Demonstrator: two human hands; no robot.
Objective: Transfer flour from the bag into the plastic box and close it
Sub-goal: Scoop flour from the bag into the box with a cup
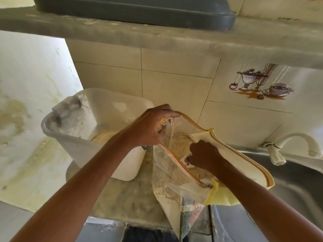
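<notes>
The zippered flour bag [201, 154] stands open at the counter's [122, 194] right edge, its yellow side overhanging the steel sink [288, 180]. The left hand [150, 126] pinches the bag's far zipper rim, holding the mouth wide. The right hand [203, 155] is inside the mouth, fingers clenched around something small and white over the flour [178, 142]. The plastic box [97, 130], lidless with some flour inside, sits just left of the bag toward the counter's back-left corner, close against the tiled wall [174, 81]. A concrete shelf [157, 35] overhangs above.
</notes>
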